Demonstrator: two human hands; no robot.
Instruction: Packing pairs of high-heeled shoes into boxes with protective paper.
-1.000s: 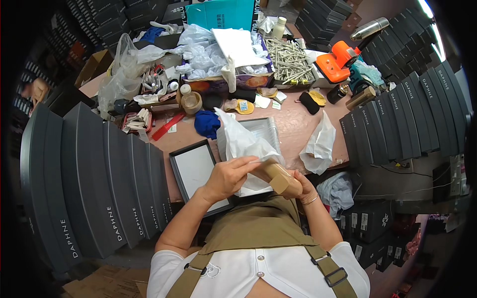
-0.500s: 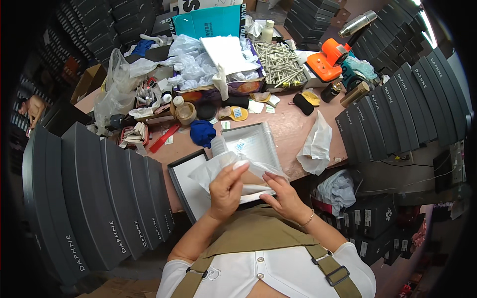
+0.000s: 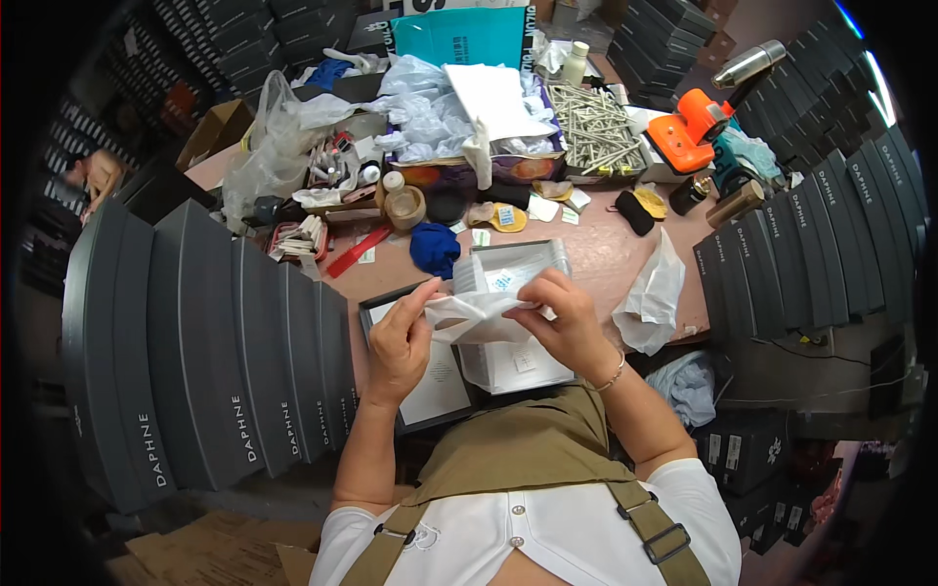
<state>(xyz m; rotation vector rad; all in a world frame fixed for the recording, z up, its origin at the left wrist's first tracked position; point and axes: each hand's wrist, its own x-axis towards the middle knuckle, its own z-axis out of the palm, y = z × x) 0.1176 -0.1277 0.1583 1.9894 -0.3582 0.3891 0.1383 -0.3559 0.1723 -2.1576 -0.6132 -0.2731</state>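
Observation:
A thin, translucent white bag (image 3: pixel 474 309) is stretched between my two hands, over an open shoe box. My left hand (image 3: pixel 399 344) pinches its left edge between thumb and fingers. On the other side, my right hand (image 3: pixel 565 320) grips the bag's right edge with bent fingers. What the bag holds, if anything, I cannot make out. Below it lies the shoe box (image 3: pixel 557 371), white inside, with white wrapping and a small printed slip (image 3: pixel 524 360) in it. The dark-rimmed lid (image 3: pixel 437 396), white inside, lies next to the box on the left, partly behind my left hand.
Stacks of dark shoe boxes stand at left (image 3: pixel 200 342) and right (image 3: pixel 806 220). A crumpled white bag (image 3: pixel 653 298) lies right of the shoe box. Beyond are a blue cloth (image 3: pixel 434 250), a red brush-like tool (image 3: pixel 358 254), a carton of paper sticks (image 3: pixel 596 127) and an orange device (image 3: pixel 688 132).
The bag, earlier bunched low over the box with something tan showing, is now raised and stretched between my hands. My hands have moved apart. The whole view has shifted slightly.

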